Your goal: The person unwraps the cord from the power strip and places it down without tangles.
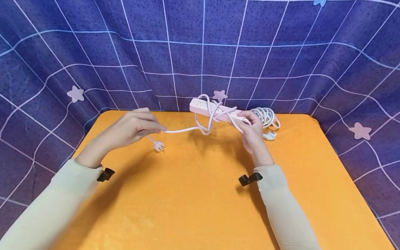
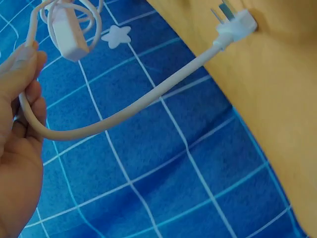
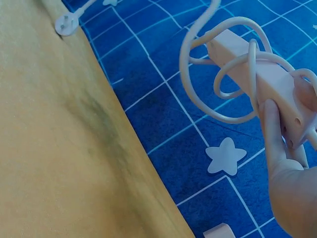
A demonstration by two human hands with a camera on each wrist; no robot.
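My right hand (image 1: pixel 252 132) grips one end of a white power strip (image 1: pixel 200 107) and holds it above the table. The strip's white cord (image 3: pixel 187 74) is looped loosely around its body in several turns. Off to the left, my left hand (image 1: pixel 137 125) pinches that cord between thumb and fingers, and a stretch of it runs across to the strip. Past the left hand the cord curves down to its plug (image 1: pixel 159 146), whose metal prongs (image 2: pixel 221 12) show in the left wrist view.
A coiled pale cable (image 1: pixel 265 117) with its own plug (image 1: pixel 269 136) lies on the orange table (image 1: pixel 193 194), behind and right of my right hand. Beyond the table's back edge hangs a blue curtain (image 1: pixel 184 55) with white grid lines and star shapes.
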